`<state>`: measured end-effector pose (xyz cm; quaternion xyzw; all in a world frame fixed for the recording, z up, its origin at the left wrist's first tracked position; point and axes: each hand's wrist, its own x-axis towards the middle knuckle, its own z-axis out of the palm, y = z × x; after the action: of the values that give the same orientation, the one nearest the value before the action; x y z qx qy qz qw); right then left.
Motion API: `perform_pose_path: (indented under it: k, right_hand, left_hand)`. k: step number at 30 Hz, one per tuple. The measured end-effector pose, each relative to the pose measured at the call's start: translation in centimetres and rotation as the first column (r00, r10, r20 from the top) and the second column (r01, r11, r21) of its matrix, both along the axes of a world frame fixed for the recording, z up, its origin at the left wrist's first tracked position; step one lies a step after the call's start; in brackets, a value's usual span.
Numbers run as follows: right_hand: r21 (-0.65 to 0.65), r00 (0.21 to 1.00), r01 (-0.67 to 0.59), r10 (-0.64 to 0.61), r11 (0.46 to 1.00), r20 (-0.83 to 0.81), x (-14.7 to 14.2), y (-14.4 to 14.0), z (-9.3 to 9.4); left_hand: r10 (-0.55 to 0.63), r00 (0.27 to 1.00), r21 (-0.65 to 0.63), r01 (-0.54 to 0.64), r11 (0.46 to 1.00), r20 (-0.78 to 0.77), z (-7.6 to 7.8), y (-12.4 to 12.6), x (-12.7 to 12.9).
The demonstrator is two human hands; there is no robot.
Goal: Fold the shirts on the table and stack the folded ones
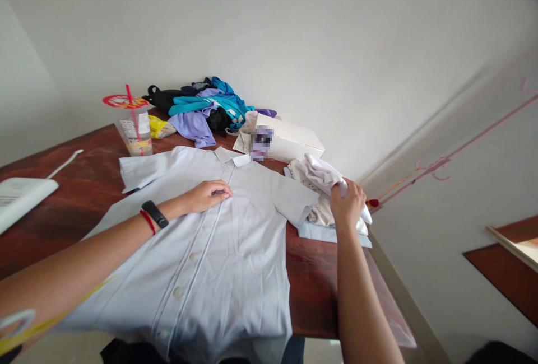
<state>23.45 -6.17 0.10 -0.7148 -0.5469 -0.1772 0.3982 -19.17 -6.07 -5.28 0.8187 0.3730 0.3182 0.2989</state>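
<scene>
Laying clothes out for folding, it seems. Left hand [205, 195] flat on pale blue shirt [202, 263] spread mid-desk, fingers pressed together. Right hand [347, 204] pinching white cloth [321, 176] over folded pile [323, 224] at desk's [311, 280] right edge. Next: careful setting down, probably. Cup [134, 129] writing too blurry to read.

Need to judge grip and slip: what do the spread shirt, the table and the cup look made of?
Shirt: thin woven cloth, matte, creased. Table: dark red-brown wood or veneer, faint sheen. Cup: clear plastic, see-through wall, red straw.
</scene>
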Motion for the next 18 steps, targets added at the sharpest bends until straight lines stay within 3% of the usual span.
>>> perform_pose_path:
  k: [2, 4, 7, 9, 11, 15, 18]
  right_hand:
    - [-0.019, 0.998, 0.053, -0.053, 0.998, -0.021, -0.3, 0.0, -0.4]
    - [-0.118, 0.996, 0.077, -0.081, 0.990, -0.027, -0.7, -0.3, -0.6]
    - [-0.300, 0.999, 0.047, -0.048, 0.953, 0.004, -1.1, -0.6, -0.8]
    - [-0.336, 1.000, 0.015, -0.007, 0.942, 0.023, -1.1, -0.7, -0.9]
    - [-0.279, 1.000, -0.007, 0.010, 0.960, 0.010, -0.9, -0.6, -1.1]
    - [-0.022, 0.998, -0.024, 0.023, 0.999, -0.060, 0.2, -0.2, -1.3]
    - [0.213, 0.993, 0.010, 0.015, 0.977, -0.117, 1.2, -0.2, -0.5]
  left_hand:
    - [0.002, 1.000, -0.003, -0.002, 1.000, -0.004, 0.0, 0.0, 0.0]
    - [-0.001, 1.000, -0.002, 0.001, 1.000, -0.010, 0.0, 0.0, 0.0]
    - [-0.015, 1.000, 0.006, 0.015, 1.000, -0.010, -0.4, 0.3, -0.1]
    - [-0.031, 1.000, 0.014, 0.031, 0.999, 0.000, -0.6, 0.5, -0.1]
    - [-0.044, 0.999, 0.031, 0.044, 0.999, 0.004, -0.7, 0.6, -0.1]
    - [-0.053, 0.997, 0.103, 0.059, 0.993, -0.060, -0.5, 0.1, 0.0]
    - [-0.038, 0.988, 0.185, 0.065, 0.981, -0.148, -0.2, -0.7, 0.3]
